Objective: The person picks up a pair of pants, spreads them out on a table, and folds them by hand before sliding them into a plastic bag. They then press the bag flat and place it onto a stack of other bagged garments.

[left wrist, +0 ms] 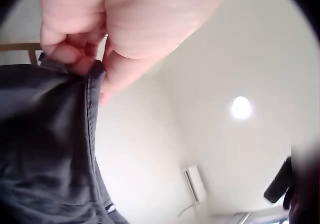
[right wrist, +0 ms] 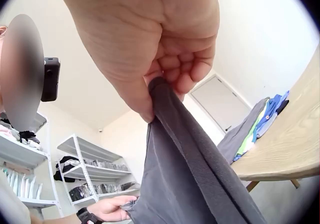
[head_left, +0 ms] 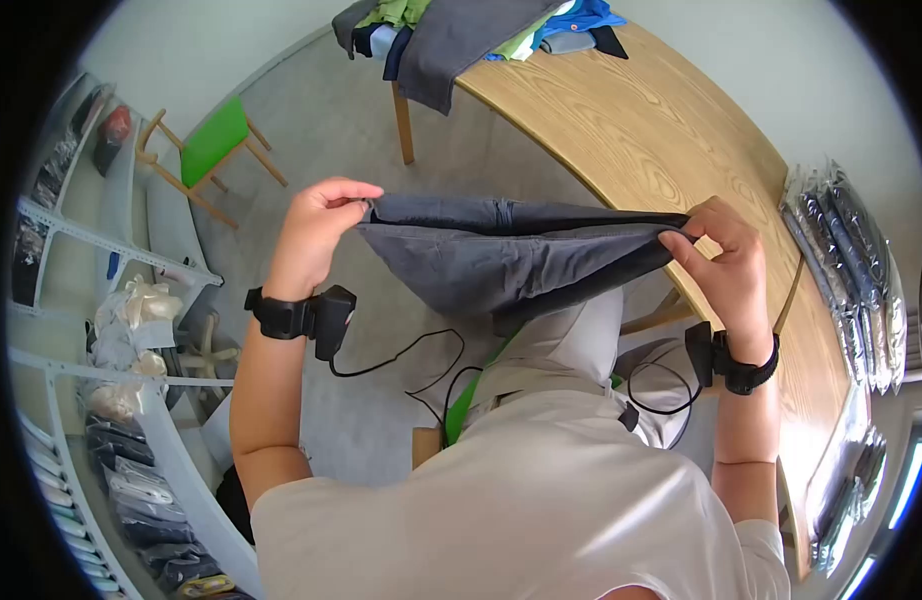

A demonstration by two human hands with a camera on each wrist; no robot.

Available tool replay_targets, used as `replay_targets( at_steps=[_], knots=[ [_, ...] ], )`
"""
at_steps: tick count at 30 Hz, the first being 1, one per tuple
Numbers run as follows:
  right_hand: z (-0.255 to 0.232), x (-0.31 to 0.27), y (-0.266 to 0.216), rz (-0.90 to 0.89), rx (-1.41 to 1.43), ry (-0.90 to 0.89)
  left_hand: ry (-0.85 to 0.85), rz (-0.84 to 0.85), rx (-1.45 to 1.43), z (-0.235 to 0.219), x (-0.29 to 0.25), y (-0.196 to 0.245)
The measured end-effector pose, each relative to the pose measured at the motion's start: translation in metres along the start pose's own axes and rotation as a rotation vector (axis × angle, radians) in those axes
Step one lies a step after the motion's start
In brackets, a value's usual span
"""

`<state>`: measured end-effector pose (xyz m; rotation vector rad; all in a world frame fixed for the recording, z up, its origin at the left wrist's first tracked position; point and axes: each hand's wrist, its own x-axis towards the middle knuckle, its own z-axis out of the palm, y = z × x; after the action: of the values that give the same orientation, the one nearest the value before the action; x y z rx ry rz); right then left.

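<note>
Dark grey trousers point(head_left: 451, 265) hang stretched between both hands in front of the person's lap, with the waistband spread sideways and a belt loop showing at its middle. At one end of the waistband, my left hand point(head_left: 321, 225) pinches the edge between thumb and fingers. My right hand point(head_left: 726, 245) pinches the opposite end, its thumb on the near side of the cloth. The left wrist view shows the stitched edge of the trousers point(left wrist: 45, 134) beneath the curled left fingers. In the right wrist view, the trousers point(right wrist: 175, 149) slope down from the right thumb and fingertips.
A wooden table point(head_left: 631, 110) curves along the right, with a pile of clothes point(head_left: 481, 40) at its far end. Bagged garments point(head_left: 846, 270) stand on its right side. Shelves point(head_left: 131, 375) line the left, and a green chair point(head_left: 213, 145) stands beyond. Wrist-camera cables point(head_left: 401, 365) hang nearby.
</note>
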<state>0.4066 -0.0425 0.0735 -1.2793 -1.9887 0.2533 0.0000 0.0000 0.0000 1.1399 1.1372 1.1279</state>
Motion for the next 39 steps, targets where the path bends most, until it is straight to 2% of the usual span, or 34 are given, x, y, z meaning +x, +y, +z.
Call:
replay_targets(
  at_steps=[2,3,5,9,11,12,13,15,19,21,22,24,25,27,29,30,35,39],
  knots=[
    [0.001,0.000,0.001,0.004,-0.012,0.032,0.088,0.328,0.513,0.004,-0.004,0.006],
    [0.000,-0.002,0.003,0.013,-0.008,0.026,0.085,0.317,0.515,0.009,-0.008,0.009],
    [-0.002,0.000,0.004,-0.025,-0.058,0.034,0.237,0.494,0.940,0.016,-0.010,0.019],
    [-0.002,0.003,0.006,-0.006,-0.115,0.048,0.187,0.530,0.954,0.016,-0.010,0.036],
    [-0.003,0.004,0.013,0.032,-0.112,0.102,0.029,0.455,0.888,0.013,-0.011,0.046],
    [-0.004,0.004,0.015,0.033,-0.111,0.102,-0.080,0.470,0.868,0.007,-0.010,0.050],
    [-0.005,0.005,0.018,0.044,-0.105,0.124,-0.081,0.470,0.868,0.002,-0.010,0.054],
    [-0.005,0.008,0.019,0.054,-0.100,0.149,-0.282,0.384,0.807,-0.002,-0.011,0.065],
    [-0.008,0.013,0.023,0.033,-0.152,0.198,-0.357,0.374,0.727,0.006,-0.019,0.081],
    [-0.010,0.014,0.025,0.045,-0.141,0.212,-0.441,0.469,0.759,0.013,-0.023,0.086],
    [-0.011,0.014,0.025,0.055,-0.156,0.200,-0.439,0.469,0.759,0.013,-0.023,0.086],
    [-0.013,0.014,0.025,0.065,-0.173,0.187,-0.413,0.439,0.956,0.013,-0.023,0.086],
    [-0.014,0.014,0.025,0.056,-0.178,0.179,-0.413,0.440,0.955,0.014,-0.024,0.085],
    [-0.015,0.013,0.026,0.047,-0.183,0.171,-0.274,0.549,0.904,0.016,-0.026,0.083],
    [-0.016,0.013,0.028,-0.069,-0.150,0.175,-0.285,0.507,0.840,0.013,-0.024,0.083],
    [-0.017,0.012,0.029,-0.070,-0.151,0.175,-0.295,0.465,0.776,0.011,-0.023,0.083],
    [-0.016,0.009,0.031,0.127,-0.065,0.145,-0.272,0.471,0.747,0.009,-0.017,0.082],
    [-0.017,0.011,0.029,0.129,-0.038,0.139,-0.237,0.502,0.782,0.011,-0.010,0.087]
  ],
)
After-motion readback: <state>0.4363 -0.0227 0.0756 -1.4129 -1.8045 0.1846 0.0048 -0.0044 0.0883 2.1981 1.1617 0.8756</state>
